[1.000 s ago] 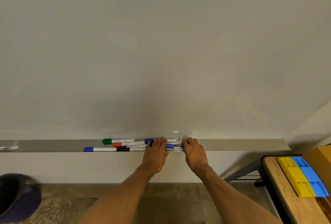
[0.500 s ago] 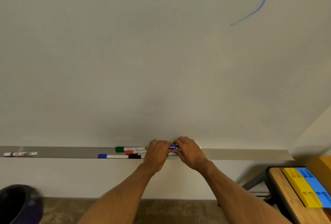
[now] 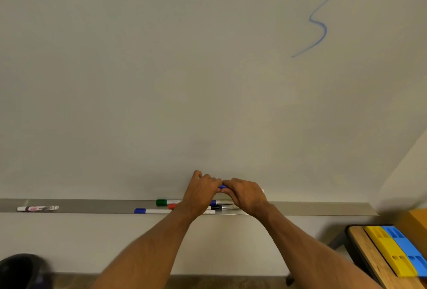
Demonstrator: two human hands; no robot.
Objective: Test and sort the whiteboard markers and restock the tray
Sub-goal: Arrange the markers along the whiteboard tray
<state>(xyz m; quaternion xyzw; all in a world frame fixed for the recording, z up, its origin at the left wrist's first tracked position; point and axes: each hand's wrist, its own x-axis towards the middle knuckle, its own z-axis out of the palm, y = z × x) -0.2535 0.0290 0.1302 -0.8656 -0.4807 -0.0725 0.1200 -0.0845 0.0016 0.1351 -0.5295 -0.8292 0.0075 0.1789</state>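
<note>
Right now everything turns on one line: the slim blue whiteboard marker [image 3: 222, 187] lies level, its long axis running left to right, parallel to the long grey metal tray [image 3: 323, 208] and raised just above it, close to the board. The left hand [image 3: 201, 192] has one end and the right hand [image 3: 247, 196] the other, knuckles almost touching. Each grip is closed, fingers curled round the marker, so only a short blue stretch shows between them. Neither hand is nearer; they share it evenly. With the ends so covered, which side holds the cap cannot be told. I judge the coming move to be a straight pull apart along that axis, to uncap it for a test stroke.

Below the hands, smooth round plastic markers lie lengthwise in the tray: a green-capped marker [image 3: 165, 202] at the back, a red-capped marker [image 3: 172, 206] just beside it, a blue-capped white marker [image 3: 150, 211] at the front edge, and others partly hidden. Well apart to the left lies a white marker with a red and black label [image 3: 38, 208]. The matte, pale whiteboard [image 3: 208, 80] bears a thin wavy blue squiggle [image 3: 323, 18] up on the right. Lower right, a wooden desk [image 3: 369, 258] carries a yellow plastic organiser [image 3: 388, 249] touching a blue plastic organiser [image 3: 409, 249], both slotted.
</note>
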